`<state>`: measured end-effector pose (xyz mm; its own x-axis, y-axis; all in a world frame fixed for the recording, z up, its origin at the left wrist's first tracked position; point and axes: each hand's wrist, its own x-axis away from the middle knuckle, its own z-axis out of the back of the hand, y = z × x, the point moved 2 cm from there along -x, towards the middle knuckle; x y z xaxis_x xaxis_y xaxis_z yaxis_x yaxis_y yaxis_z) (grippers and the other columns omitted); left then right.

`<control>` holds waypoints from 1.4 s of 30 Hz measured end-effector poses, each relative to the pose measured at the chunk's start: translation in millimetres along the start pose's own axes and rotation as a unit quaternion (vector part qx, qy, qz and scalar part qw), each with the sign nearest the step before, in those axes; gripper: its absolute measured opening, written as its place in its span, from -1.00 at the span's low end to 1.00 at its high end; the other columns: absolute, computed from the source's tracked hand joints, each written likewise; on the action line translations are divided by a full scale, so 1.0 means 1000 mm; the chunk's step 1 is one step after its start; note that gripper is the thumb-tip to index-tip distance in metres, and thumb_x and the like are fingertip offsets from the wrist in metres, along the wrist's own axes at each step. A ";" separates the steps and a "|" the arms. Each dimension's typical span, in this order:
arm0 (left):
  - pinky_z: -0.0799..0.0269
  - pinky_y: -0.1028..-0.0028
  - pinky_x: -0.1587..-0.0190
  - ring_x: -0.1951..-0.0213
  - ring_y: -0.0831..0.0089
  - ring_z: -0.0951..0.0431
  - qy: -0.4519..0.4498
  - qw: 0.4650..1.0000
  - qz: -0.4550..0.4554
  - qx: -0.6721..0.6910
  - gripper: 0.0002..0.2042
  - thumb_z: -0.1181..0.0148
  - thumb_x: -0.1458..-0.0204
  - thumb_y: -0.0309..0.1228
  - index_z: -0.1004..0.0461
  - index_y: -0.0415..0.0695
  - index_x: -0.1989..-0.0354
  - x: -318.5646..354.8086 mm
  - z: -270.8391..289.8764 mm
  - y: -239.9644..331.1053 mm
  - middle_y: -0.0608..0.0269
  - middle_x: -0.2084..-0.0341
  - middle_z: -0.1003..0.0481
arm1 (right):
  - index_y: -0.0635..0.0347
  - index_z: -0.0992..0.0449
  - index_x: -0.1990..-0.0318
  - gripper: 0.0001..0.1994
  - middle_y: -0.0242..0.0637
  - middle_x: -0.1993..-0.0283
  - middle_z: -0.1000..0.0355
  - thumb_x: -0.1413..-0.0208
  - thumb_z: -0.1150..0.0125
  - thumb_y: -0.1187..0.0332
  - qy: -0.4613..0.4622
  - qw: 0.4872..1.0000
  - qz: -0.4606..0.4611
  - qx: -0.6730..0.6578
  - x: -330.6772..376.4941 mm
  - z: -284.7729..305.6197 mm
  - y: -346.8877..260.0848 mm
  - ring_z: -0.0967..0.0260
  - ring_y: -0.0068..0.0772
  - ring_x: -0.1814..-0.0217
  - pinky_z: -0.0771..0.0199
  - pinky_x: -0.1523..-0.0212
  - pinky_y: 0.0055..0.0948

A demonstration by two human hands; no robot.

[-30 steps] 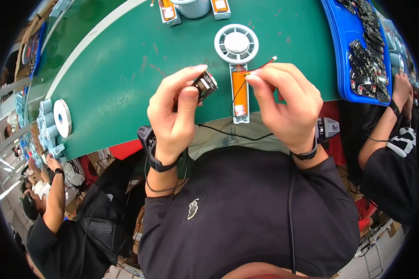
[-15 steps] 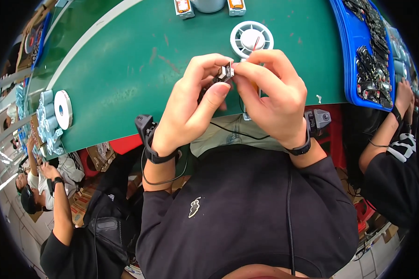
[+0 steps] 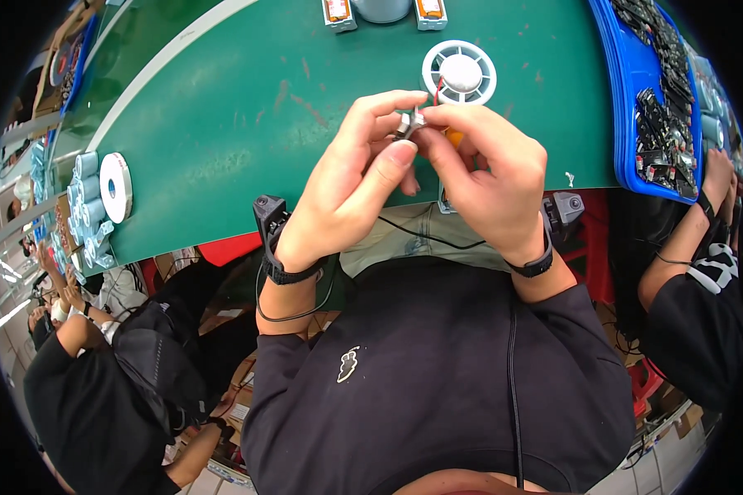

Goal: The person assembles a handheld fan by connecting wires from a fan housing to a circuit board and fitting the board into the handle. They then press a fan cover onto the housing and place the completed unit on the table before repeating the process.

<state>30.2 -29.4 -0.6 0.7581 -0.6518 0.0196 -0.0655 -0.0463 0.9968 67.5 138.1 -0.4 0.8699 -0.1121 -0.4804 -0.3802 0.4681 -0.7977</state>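
Observation:
Both my hands meet above the near part of the green table. My left hand is closed on a small circuit board with white connectors, pinched between thumb and fingers. My right hand has thumb and forefinger pressed together at the board's edge; a red wire comes out there, and its end is hidden. An orange piece shows behind the right fingers, too covered to name. Just beyond the right hand lies a white spoked round part, like a small fan housing.
A blue tray of dark circuit boards stands at the table's right. White boxes with orange parts and a grey-blue cylinder are at the far edge. A white tape roll sits left. People work on both sides.
The board has turned in my left hand, so its dark face shows less. My fingers stay together. At left, a nearby person has leaned lower and drawn back an arm.

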 end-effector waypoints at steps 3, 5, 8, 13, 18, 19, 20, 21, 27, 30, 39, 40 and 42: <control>-0.52 0.44 0.12 0.30 0.49 -0.51 0.013 1.000 0.008 -0.006 -0.56 0.03 -0.39 -0.41 -0.17 -0.28 -0.38 0.003 0.006 0.000 0.07 0.06 -0.47 | 0.27 -0.59 0.21 -0.78 -0.29 0.31 -0.59 0.02 -0.40 0.68 0.011 0.999 0.035 0.035 0.000 0.002 -0.003 -0.33 -0.65 0.60 -0.24 0.61 -0.63; -0.52 0.43 0.09 0.28 0.49 -0.52 0.034 0.999 0.017 -0.011 -0.56 0.01 -0.38 -0.42 -0.19 -0.28 -0.39 0.006 0.009 -0.001 0.08 0.06 -0.47 | 0.28 -0.59 0.21 -0.78 -0.28 0.33 -0.60 0.03 -0.39 0.70 0.014 0.995 0.054 0.082 0.000 0.003 -0.006 -0.35 -0.64 0.60 -0.28 0.60 -0.64; -0.51 0.49 0.09 0.25 0.52 -0.54 0.048 0.999 -0.013 -0.009 -0.58 -0.02 -0.35 -0.48 -0.24 -0.25 -0.36 0.006 0.008 -0.001 0.13 0.08 -0.49 | 0.29 -0.58 0.23 -0.77 -0.24 0.30 -0.61 0.05 -0.37 0.71 0.048 0.988 0.115 0.088 0.005 0.004 -0.002 -0.40 -0.58 0.58 -0.34 0.59 -0.62; -0.51 0.51 0.06 0.20 0.52 -0.57 0.063 0.997 -0.048 0.013 -0.59 -0.06 -0.33 -0.53 -0.29 -0.22 -0.34 0.003 0.003 0.000 0.14 0.09 -0.51 | 0.30 -0.57 0.27 -0.76 -0.15 0.24 -0.63 0.12 -0.36 0.74 0.046 0.979 0.174 0.100 0.004 0.006 0.000 -0.48 -0.43 0.54 -0.46 0.54 -0.54; -0.51 0.51 0.06 0.20 0.51 -0.57 0.050 0.998 -0.043 0.012 -0.59 -0.07 -0.32 -0.54 -0.29 -0.21 -0.34 0.003 0.001 0.001 0.13 0.09 -0.51 | 0.28 -0.57 0.28 -0.74 -0.18 0.28 -0.60 0.16 -0.38 0.74 0.020 0.977 0.190 0.092 -0.002 0.007 0.001 -0.49 -0.39 0.50 -0.48 0.52 -0.47; -0.52 0.48 0.05 0.20 0.49 -0.57 0.045 0.998 -0.041 0.005 -0.58 -0.06 -0.33 -0.52 -0.28 -0.23 -0.34 0.003 0.002 0.002 0.11 0.08 -0.50 | 0.28 -0.57 0.28 -0.73 -0.20 0.30 -0.59 0.18 -0.39 0.73 0.014 0.977 0.180 0.114 -0.003 0.008 -0.001 -0.49 -0.39 0.49 -0.48 0.51 -0.46; -0.53 0.44 0.03 0.21 0.47 -0.57 0.040 0.998 -0.038 -0.001 -0.58 -0.05 -0.33 -0.50 -0.26 -0.26 -0.34 0.004 0.002 0.001 0.08 0.06 -0.49 | 0.28 -0.57 0.29 -0.73 -0.22 0.33 -0.57 0.19 -0.41 0.73 0.007 0.976 0.169 0.138 -0.002 0.011 -0.004 -0.49 -0.40 0.48 -0.48 0.50 -0.46; -0.53 0.40 0.02 0.21 0.45 -0.56 0.035 0.999 -0.035 -0.007 -0.58 -0.05 -0.34 -0.48 -0.25 -0.28 -0.35 0.005 0.003 0.001 0.06 0.05 -0.48 | 0.27 -0.58 0.29 -0.73 -0.24 0.35 -0.55 0.20 -0.42 0.72 0.000 0.974 0.157 0.160 0.000 0.013 -0.007 -0.48 -0.41 0.46 -0.48 0.49 -0.45; -0.52 0.46 0.06 0.21 0.49 -0.55 0.045 0.998 -0.036 -0.010 -0.59 -0.07 -0.33 -0.50 -0.27 -0.25 -0.33 0.008 0.007 0.000 0.11 0.09 -0.49 | 0.25 -0.61 0.30 -0.74 -0.33 0.43 -0.45 0.19 -0.46 0.70 -0.018 0.987 0.073 0.143 0.013 0.030 -0.005 -0.41 -0.47 0.51 -0.39 0.52 -0.48; -0.47 0.60 0.15 0.25 0.59 -0.52 0.060 0.997 -0.043 0.003 -0.59 -0.10 -0.30 -0.55 -0.31 -0.20 -0.31 0.011 0.006 -0.002 0.22 0.17 -0.49 | 0.23 -0.62 0.29 -0.74 -0.36 0.47 -0.41 0.18 -0.48 0.69 -0.021 0.987 0.087 0.131 0.022 0.034 0.000 -0.36 -0.49 0.55 -0.32 0.55 -0.50; -0.25 0.64 0.33 0.37 0.67 -0.30 0.063 0.996 -0.020 -0.065 -0.59 -0.06 -0.30 -0.55 -0.29 -0.25 -0.31 0.010 -0.005 0.002 0.29 0.25 -0.40 | 0.23 -0.65 0.26 -0.75 -0.38 0.52 -0.42 0.14 -0.45 0.70 -0.012 0.987 0.110 0.117 0.012 0.037 -0.004 -0.29 -0.52 0.59 -0.20 0.60 -0.51; -0.26 0.64 0.33 0.37 0.67 -0.31 0.067 0.995 -0.023 -0.063 -0.60 -0.06 -0.31 -0.53 -0.30 -0.25 -0.31 0.010 -0.006 0.002 0.29 0.24 -0.40 | 0.24 -0.66 0.25 -0.75 -0.36 0.51 -0.45 0.13 -0.44 0.71 -0.017 0.986 0.110 0.127 0.009 0.038 -0.005 -0.32 -0.51 0.58 -0.24 0.59 -0.51; -0.26 0.63 0.33 0.37 0.66 -0.32 0.073 0.995 -0.026 -0.060 -0.60 -0.06 -0.32 -0.51 -0.30 -0.25 -0.32 0.010 -0.006 0.001 0.28 0.23 -0.40 | 0.24 -0.67 0.25 -0.74 -0.34 0.49 -0.47 0.12 -0.43 0.72 -0.023 0.984 0.110 0.136 0.005 0.036 -0.003 -0.35 -0.51 0.56 -0.29 0.58 -0.52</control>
<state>41.5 -31.2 1.2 0.8448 -0.5342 -0.0309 0.0489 0.0196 0.9986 84.2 167.7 12.8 0.7911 0.0556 -0.6092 -0.4687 0.6949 -0.5453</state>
